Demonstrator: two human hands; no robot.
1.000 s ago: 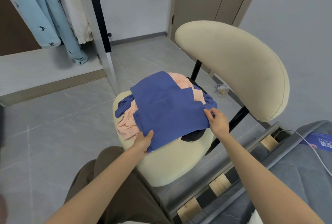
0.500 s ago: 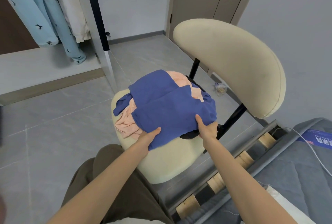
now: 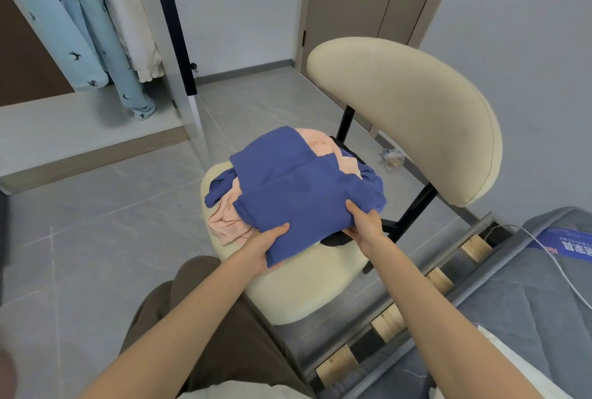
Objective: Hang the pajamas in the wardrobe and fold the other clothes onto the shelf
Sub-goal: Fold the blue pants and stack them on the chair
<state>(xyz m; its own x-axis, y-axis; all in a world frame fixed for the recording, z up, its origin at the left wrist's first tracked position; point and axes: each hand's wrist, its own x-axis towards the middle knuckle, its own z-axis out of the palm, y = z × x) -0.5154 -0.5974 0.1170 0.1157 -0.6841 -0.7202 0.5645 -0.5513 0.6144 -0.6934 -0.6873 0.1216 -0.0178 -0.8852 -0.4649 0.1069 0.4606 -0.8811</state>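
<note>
The left hand [image 3: 262, 248] and right hand [image 3: 365, 225] hold the blue shirt [image 3: 298, 193] by the front edge of the chair [image 3: 304, 289]; best lift it flat

Left hand [image 3: 262, 248]: fingers hidden under the near hem of the blue garment [image 3: 298, 193]; only the thumb shows on top. Right hand [image 3: 365, 225]: fingers mostly hidden likewise.

Black garment [image 3: 334, 240]: covered by the blue garment except for folds at the pile's 5 and 1 o'clock.

Peach garment [image 3: 229, 225]: partly covered.

Pajamas [image 3: 80, 30], 11 o'clock: upper part cut off by the top edge.

Small object [image 3: 393, 160] on the floor, 2 o'clock of the pile: too small to identify.

Label [image 3: 573, 245], 3 o'clock: cut by the right edge, print unreadable.

Dark shape [image 3: 6, 373], 7 o'clock corner: blurred, unidentifiable.
</note>
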